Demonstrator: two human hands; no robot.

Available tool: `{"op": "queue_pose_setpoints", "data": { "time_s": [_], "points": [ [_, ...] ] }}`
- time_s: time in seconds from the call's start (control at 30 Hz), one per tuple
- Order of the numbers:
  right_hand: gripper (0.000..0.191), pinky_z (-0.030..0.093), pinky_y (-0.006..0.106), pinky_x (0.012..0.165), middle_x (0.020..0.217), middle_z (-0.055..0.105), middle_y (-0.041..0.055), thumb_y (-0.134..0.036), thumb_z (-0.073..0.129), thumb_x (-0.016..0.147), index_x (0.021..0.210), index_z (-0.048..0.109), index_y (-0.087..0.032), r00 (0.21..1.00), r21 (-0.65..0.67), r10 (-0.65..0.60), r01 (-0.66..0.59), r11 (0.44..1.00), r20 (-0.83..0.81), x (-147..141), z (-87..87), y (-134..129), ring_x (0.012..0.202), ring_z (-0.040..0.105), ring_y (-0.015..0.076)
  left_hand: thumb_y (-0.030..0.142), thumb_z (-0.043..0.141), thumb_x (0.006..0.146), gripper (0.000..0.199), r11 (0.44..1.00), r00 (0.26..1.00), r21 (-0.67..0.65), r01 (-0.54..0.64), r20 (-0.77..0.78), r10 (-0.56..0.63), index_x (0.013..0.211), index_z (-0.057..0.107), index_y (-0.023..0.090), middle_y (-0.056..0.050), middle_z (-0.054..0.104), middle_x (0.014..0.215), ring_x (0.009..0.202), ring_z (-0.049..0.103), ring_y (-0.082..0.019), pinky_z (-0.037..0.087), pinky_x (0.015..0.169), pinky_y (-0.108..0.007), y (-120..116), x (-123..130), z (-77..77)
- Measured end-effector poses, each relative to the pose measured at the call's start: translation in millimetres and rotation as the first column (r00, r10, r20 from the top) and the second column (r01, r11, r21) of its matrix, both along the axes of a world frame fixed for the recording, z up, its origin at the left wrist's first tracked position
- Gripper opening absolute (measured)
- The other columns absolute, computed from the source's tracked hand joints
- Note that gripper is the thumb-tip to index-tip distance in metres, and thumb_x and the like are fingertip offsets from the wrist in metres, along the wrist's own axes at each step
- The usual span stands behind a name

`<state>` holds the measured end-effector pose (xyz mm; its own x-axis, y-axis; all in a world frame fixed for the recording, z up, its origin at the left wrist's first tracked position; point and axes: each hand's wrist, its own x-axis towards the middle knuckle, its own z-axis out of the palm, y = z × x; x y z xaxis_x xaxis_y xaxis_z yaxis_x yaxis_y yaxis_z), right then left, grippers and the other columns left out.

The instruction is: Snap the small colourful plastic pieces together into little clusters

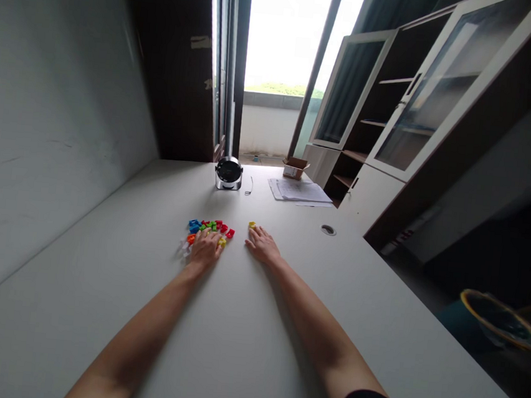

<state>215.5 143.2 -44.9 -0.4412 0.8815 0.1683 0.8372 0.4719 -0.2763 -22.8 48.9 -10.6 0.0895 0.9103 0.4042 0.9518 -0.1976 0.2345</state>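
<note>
Pale desk (109, 309) runs toward a bright window (286, 32). The left hand (205, 249), fingers slightly apart, rests against coloured plastic pieces (211, 226); the right hand (263, 246), fingers nearly together, has a yellow piece (251, 225) at its fingertips.

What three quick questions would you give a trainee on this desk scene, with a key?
1. Which lies on the multicoloured plastic pieces: the left hand or the right hand?
2. What colour is the small piece just ahead of the right hand's fingers?
3. True or false: the open cardboard box sits nearer the hands than the sheets of paper.

Key:
1. The left hand
2. Yellow
3. False
</note>
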Motion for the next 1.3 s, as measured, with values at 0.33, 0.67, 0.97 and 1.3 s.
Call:
{"op": "queue_pose_setpoints", "data": {
  "time_s": [0.33,0.67,0.97,1.3],
  "points": [
    [0.065,0.018,0.04,0.117,0.162,0.022,0.0068,-0.057,0.032,0.098,0.153,0.031,-0.022,0.996,-0.08,-0.013,0.021,0.997,0.093,-3,12.0,-7,0.149,0.015,0.0277,0.029,0.055,0.087,0.023,1.0,1.0,-0.001,-0.007,-0.029,0.007,0.109,0.062,0.024,-0.008,0.064,0.12,0.13,0.041,-0.028,0.022,0.115,-0.047,1,3,0.8],
    [0.065,0.016,0.04,0.118,0.162,0.02,0.0067,-0.057,0.032,0.098,0.153,0.03,-0.022,0.996,-0.091,-0.026,0.035,0.995,0.089,-4,11.3,-5,0.149,0.015,0.0271,0.028,0.058,0.086,0.021,0.997,0.999,0.071,0.016,-0.046,-0.012,0.106,0.062,0.024,-0.009,0.065,0.114,0.126,0.044,-0.028,0.028,0.111,-0.047,1,5,-3.1],
    [0.063,0.016,0.042,0.118,0.161,0.022,0.0076,-0.055,0.035,0.098,0.152,0.033,-0.022,0.997,-0.088,-0.041,0.046,0.995,0.061,-5,8.0,-4,0.149,0.015,0.0276,0.026,0.06,0.085,0.021,0.996,0.998,0.079,0.041,0.042,-0.044,0.106,0.063,0.024,-0.009,0.065,0.113,0.124,0.047,-0.028,0.029,0.111,-0.046,1,7,-2.8],
    [0.035,0.045,0.035,0.099,0.132,0.06,0.0084,-0.037,0.048,0.098,0.128,0.059,-0.025,0.953,0.107,-0.089,0.125,0.986,-0.291,1,14.2,-13,0.115,0.059,0.0224,0.023,0.062,0.083,0.024,0.985,0.984,0.095,0.146,0.091,-0.154,0.106,0.065,0.023,-0.008,0.067,0.11,0.112,0.056,-0.027,0.037,0.106,-0.044,0,4,6.4]
  ]
}}
